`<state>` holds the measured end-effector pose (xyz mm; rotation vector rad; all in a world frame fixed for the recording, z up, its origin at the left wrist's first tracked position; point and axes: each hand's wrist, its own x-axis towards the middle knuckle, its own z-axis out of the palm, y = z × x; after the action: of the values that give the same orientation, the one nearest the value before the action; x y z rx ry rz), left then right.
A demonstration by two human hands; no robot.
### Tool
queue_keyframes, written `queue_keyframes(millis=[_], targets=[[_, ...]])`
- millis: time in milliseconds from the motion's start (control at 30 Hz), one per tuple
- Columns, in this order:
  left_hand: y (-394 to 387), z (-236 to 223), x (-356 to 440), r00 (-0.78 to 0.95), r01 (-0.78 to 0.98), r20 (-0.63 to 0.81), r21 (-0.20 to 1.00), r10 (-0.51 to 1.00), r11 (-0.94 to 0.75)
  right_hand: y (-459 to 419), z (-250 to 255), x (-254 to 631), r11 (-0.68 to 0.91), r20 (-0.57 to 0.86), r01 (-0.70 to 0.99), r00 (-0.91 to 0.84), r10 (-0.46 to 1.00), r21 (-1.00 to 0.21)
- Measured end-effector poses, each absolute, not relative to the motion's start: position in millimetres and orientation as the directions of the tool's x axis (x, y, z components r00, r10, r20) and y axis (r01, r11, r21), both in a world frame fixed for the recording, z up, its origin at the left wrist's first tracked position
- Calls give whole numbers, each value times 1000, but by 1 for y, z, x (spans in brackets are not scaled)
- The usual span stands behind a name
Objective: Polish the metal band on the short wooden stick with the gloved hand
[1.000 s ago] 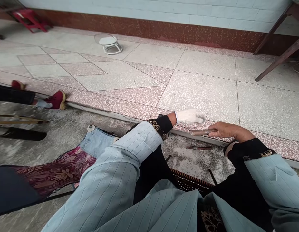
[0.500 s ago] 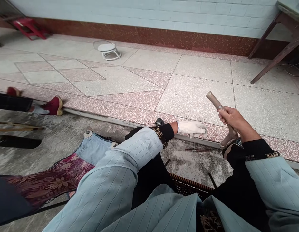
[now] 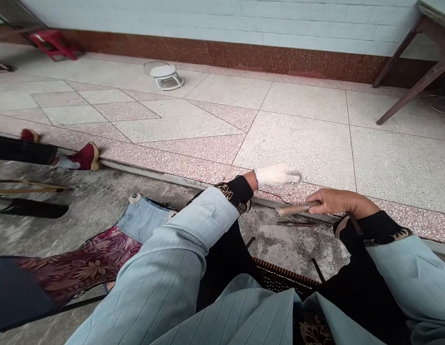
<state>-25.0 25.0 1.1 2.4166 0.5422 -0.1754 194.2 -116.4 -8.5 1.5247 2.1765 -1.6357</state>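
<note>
We wear a light blue jacket (image 3: 165, 273) with thin dark stripes and notched cuffs, over black inner sleeves (image 3: 241, 188) trimmed in gold. A white knitted glove (image 3: 269, 176) covers our left hand (image 3: 279, 174), our right hand (image 3: 339, 201) is bare, and black cloth (image 3: 226, 263) covers our legs.

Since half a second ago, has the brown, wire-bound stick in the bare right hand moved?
Yes. The brown stick swung: its tip dropped down-left in view, from over the pale speckled tiles to the grey step edge.
</note>
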Motion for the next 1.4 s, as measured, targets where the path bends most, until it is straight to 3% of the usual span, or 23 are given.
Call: queue_keyframes(millis=[100,233,433,500,633,867,933,1000,1100,1200,1267,1400], targets=[[21,-2,-22,910,414,-234,553,342,-724,-122,12,186,-107,-390,506,-497,775,-856],[8,-11,-13,917,399,-239,567,320,-721,-122,24,198,-139,-201,255,-236,951,-957],[-14,-23,-2,939,335,-277,612,203,-716,-112,12,210,-194,-180,174,93,979,-966],[-18,-23,-2,944,318,-275,616,182,-721,-108,7,212,-220,-187,213,165,968,-952],[-18,-19,-4,957,274,-249,610,148,-744,-104,0,218,-244,-172,442,197,965,-863],[-12,-15,0,977,137,-214,587,11,-798,-97,-15,227,-235,-145,821,186,972,-521],[-9,-14,-1,979,118,-203,495,18,-861,-96,-22,223,-211,-189,879,141,972,-427],[-6,-10,-5,974,147,-211,327,80,-934,-98,-28,214,-178,-315,905,52,948,-386],[-2,-3,-9,954,194,-256,119,158,-974,-104,-27,197,-51,-503,870,-235,832,-490],[3,1,-10,955,231,-217,130,200,-964,-112,-12,185,62,-444,713,-500,744,-698],[5,0,-8,957,279,-155,245,247,-929,-116,1,184,4,-353,593,-484,800,-805],[1,-9,-7,944,330,-118,395,309,-857,-114,16,194,-97,-189,329,-262,946,-939]])
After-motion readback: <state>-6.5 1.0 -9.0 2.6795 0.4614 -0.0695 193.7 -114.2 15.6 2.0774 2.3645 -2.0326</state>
